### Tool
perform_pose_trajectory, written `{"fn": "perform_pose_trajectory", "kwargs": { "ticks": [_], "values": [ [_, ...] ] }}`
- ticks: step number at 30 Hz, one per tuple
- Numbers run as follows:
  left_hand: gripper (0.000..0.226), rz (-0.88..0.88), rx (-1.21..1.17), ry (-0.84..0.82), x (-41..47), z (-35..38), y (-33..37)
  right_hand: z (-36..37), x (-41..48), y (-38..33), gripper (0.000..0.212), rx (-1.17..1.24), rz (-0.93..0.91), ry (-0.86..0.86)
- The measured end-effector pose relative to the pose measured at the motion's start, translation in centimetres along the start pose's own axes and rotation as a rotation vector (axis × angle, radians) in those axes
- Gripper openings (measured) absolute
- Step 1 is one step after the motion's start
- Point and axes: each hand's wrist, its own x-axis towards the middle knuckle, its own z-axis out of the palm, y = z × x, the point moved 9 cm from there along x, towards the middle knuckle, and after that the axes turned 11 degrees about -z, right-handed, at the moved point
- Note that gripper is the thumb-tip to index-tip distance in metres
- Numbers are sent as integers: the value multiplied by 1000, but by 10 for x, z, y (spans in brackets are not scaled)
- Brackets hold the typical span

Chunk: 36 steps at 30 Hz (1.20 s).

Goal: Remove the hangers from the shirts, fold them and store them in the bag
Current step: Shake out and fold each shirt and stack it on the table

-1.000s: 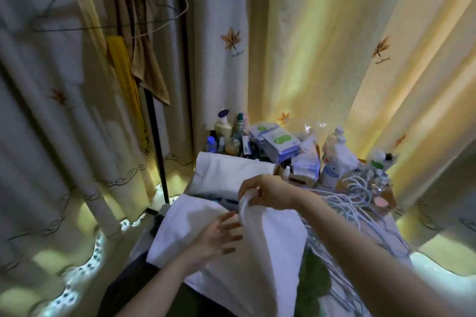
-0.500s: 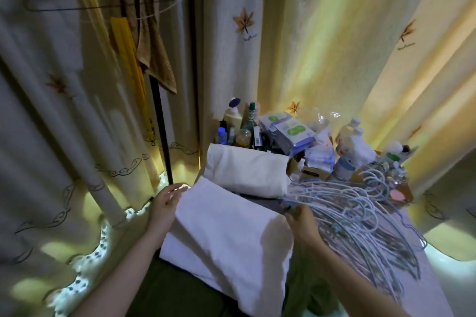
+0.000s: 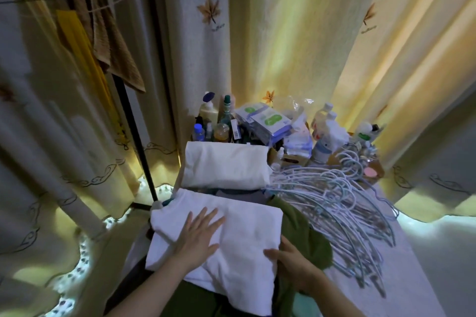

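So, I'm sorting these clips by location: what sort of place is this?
Probably a curtained corner of a home, a bedroom or dressing area: leaf-patterned curtains close it in, toiletry bottles stand crowded at the back, and a heap of pale hangers lies beside the white shirt being folded.

Surface: a pale covered top [image 3: 412, 278] is stretching away to the right of the right hand [image 3: 291, 262].
Hangers [image 3: 334, 203]: lying piled just right of that hand.
Green cloth [image 3: 309, 234]: lying under the white shirt [image 3: 247, 229] at both hands.
Folded shirt [image 3: 226, 165]: resting beyond the left hand [image 3: 198, 237].
Bottles [image 3: 324, 134]: crowding the far end.
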Motion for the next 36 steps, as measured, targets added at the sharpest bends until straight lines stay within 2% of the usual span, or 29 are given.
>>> {"fn": "perform_pose_trajectory", "kwargs": {
  "ticks": [2, 5, 7, 8, 10, 11, 13, 16, 18, 20, 21, 23, 25, 27, 29, 30, 32, 33, 36],
  "values": [
    [66, -21, -58, -42, 6, -5, 5, 1, -4, -21, 48, 24, -50, -52],
    [61, 39, -255, -59, 8, -18, 27, -20, -11, -61, 53, 21, -147, -29],
    [53, 68, -450, -169, 5, -16, 44, -42, -19, -85, 53, -39, -175, -4],
    [50, 42, -571, -279, 2, -12, 49, -48, -23, -97, 54, -83, -186, -11],
    [46, -67, -852, -536, -6, 2, 56, -47, -31, -113, 56, -230, -215, -54],
    [43, -144, -985, -611, -9, 5, 54, -36, -34, -118, 57, -321, -238, -86],
    [37, -320, -1236, -597, -10, 5, 33, 3, -34, -119, 62, -451, -322, -159],
    [52, -500, -1565, -544, -10, 1, 0, 78, -26, -91, 80, -640, -361, -254],
    [51, -534, -1553, -509, -12, -2, -11, 117, -19, -62, 91, -714, -271, -383],
    [35, -554, -1372, -405, -12, 4, -25, 126, -12, -48, 76, -763, -240, -386],
    [35, -565, -1278, -329, -12, 9, -33, 114, -6, -53, 59, -802, -301, -268],
    [40, -595, -1222, -242, -12, 20, -45, 64, 2, -71, 30, -867, -420, 98],
    [40, -632, -1202, -209, -14, 27, -49, 17, -1, -70, 34, -836, -402, 306],
    [43, -646, -1043, -139, -11, 23, -51, -5, -3, -38, 49, -762, -198, 255],
    [53, -593, -794, 13, -3, 4, -50, 6, -9, 2, 57, -709, -14, 57],
    [64, -524, -668, 88, 1, -10, -45, 16, -13, 17, 59, -700, 12, -27],
    [90, -361, -547, 162, 10, -35, -33, 30, -18, 22, 57, -666, -58, -94],
    [99, -297, -554, 144, 14, -43, -28, 35, -20, 14, 54, -619, -113, -114],
    [119, -186, -641, -67, 27, -55, -27, 44, -27, -44, 47, -650, -330, -195]
  ]
}}
